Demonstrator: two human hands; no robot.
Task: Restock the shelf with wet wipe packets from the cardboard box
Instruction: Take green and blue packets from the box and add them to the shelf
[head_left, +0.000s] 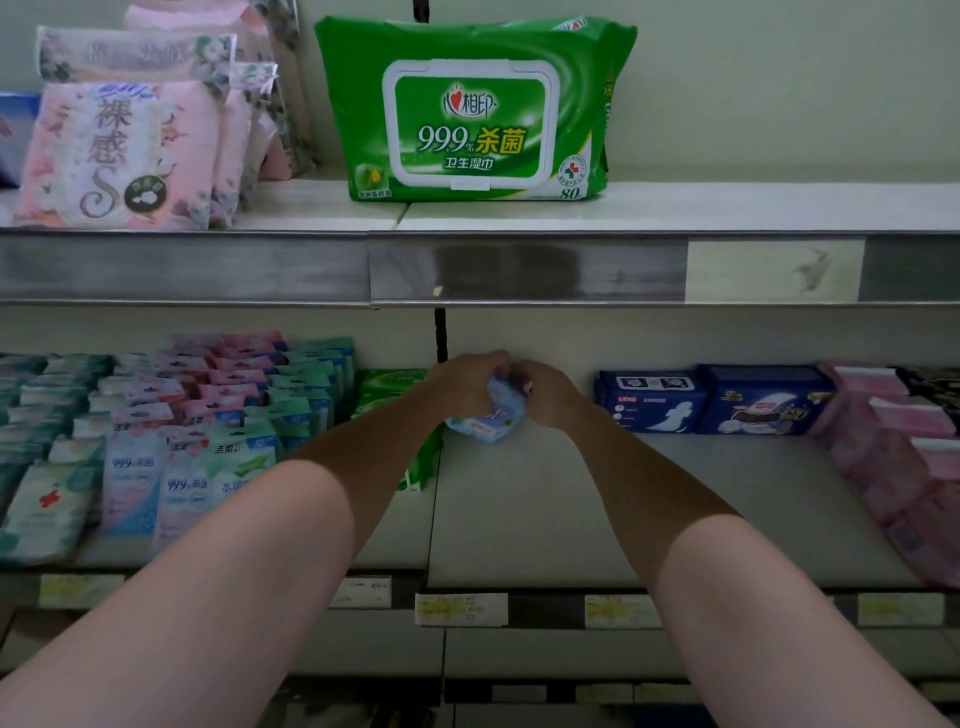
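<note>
Both arms reach deep into the lower shelf (519, 509), and the two hands meet at its back, near the black upright of the rack. The left hand (462, 387) and the right hand (550, 395) close from either side on a small pale blue wet wipe packet (491, 415). The fingers of both hands are curled round it, the left from the left edge and the right from the right edge and top, so the packet is pinched between them. Its lower end rests on or just above the shelf surface; the dim light at the back makes it hard to say which. The packet seems to stand more or less upright, long axis roughly vertical, its printed face turned toward the camera and its upper part hidden by the fingers.

Just left of the hands lies a green wipes pack (389, 387), partly behind the left forearm. Further left are rows of small wipe packets (208, 415) in teal, pink and blue. To the right stand dark blue pad packs (717, 400), then pink packs (893, 447) along the right edge. On the upper shelf (675, 208) a large green wet wipe pack (470, 111) stands facing forward, with pink floral packs (124, 150) to its left.
</note>
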